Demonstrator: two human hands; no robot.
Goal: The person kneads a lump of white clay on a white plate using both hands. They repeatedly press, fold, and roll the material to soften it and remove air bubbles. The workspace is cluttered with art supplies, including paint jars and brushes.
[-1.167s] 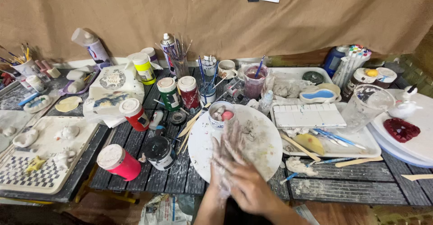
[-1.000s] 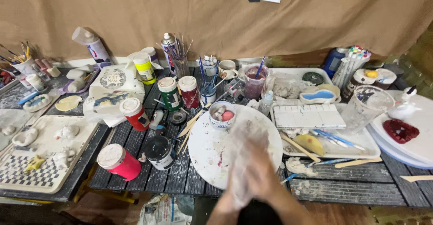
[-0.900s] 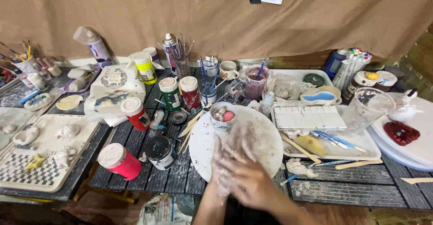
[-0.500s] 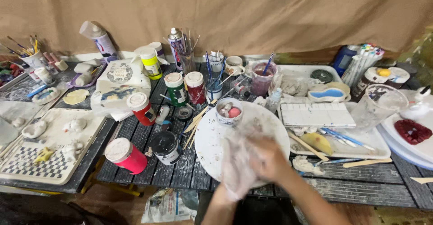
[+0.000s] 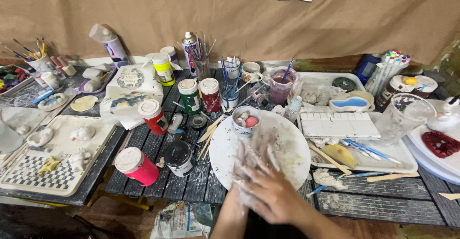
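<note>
Both hands are pressed together over the near edge of the round white plate (image 5: 292,143); the right hand (image 5: 275,198) lies on top, fingers loosely curled over the left hand (image 5: 251,164), whose pale, clay-smeared fingers are stretched flat and blurred; neither hand has hold of any tool; whether a small lump sits between the palms I cannot tell.

Step in hand, as I judge it: rubbing or rolling between the palms, over the plate, so crumbs land on it and not on the dark slatted table (image 5: 191,186).

Around it: small cup (image 5: 245,120) with pink and grey bits sits on the plate's far rim; black jar (image 5: 178,156) and pink-lidded jar (image 5: 136,164) to the left; wooden sticks (image 5: 211,131) lie just beside the plate's left edge; white palette (image 5: 340,124) to the right.

Next move calls for: even palm pressure, hands kept above the plate, clear of the cup and sticks.
</note>
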